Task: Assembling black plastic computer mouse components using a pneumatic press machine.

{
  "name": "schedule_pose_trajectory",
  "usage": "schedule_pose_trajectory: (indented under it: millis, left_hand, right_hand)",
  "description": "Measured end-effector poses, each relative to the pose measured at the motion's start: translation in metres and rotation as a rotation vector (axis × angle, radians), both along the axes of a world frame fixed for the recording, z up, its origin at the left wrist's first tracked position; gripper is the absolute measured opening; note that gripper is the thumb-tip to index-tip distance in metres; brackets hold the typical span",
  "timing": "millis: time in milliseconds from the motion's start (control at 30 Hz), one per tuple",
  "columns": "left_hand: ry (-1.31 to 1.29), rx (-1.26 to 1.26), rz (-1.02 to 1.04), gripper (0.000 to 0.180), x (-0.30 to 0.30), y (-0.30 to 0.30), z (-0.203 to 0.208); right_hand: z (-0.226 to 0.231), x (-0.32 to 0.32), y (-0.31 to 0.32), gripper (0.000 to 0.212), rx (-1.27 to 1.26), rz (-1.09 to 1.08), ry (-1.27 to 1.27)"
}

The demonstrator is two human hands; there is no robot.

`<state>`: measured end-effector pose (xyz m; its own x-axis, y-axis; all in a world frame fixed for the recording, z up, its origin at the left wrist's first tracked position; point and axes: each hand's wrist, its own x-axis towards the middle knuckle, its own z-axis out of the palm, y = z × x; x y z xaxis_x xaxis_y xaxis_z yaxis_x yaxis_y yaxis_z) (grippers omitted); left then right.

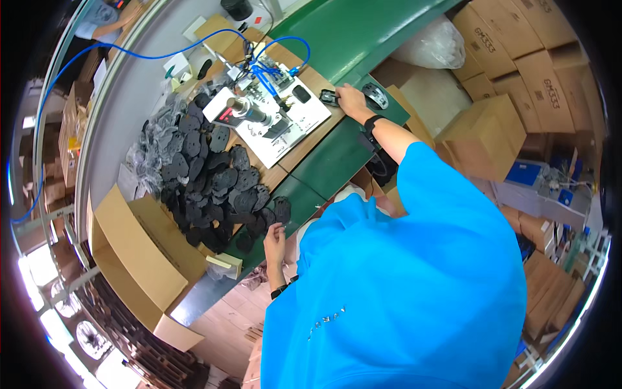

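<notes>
My right hand (352,100) reaches to the right end of the wooden board, its fingers closed on the edge of a small dark part (329,97). A silver and black mouse-shaped part (375,96) lies just right of that hand. My left hand (275,241) is low at the near edge of the bench, fingers stretched toward a heap of flat black plastic pieces (223,181); nothing shows in it. One black piece (281,209) sits just beyond its fingertips. Between the heap and my right hand stands a bench press (249,111) on a white base plate (314,120).
An open cardboard box (139,253) stands left of the heap, beside crumpled clear plastic bags (146,152). A blue air hose (149,57) arches over the bench to the press. Stacked cartons (518,65) and an open carton (483,139) are at the right.
</notes>
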<state>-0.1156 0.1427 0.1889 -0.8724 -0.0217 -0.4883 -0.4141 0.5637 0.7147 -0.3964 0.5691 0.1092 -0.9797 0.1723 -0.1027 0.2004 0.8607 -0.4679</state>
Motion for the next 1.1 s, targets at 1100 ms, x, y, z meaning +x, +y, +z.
schedule_pose_trajectory:
  millis: [1100]
  left_hand:
    - [0.216,0.261,-0.227,0.028,-0.123,0.077,0.113]
  right_hand:
    - [0.166,0.127,-0.067,0.016,-1.659,0.254,-0.438]
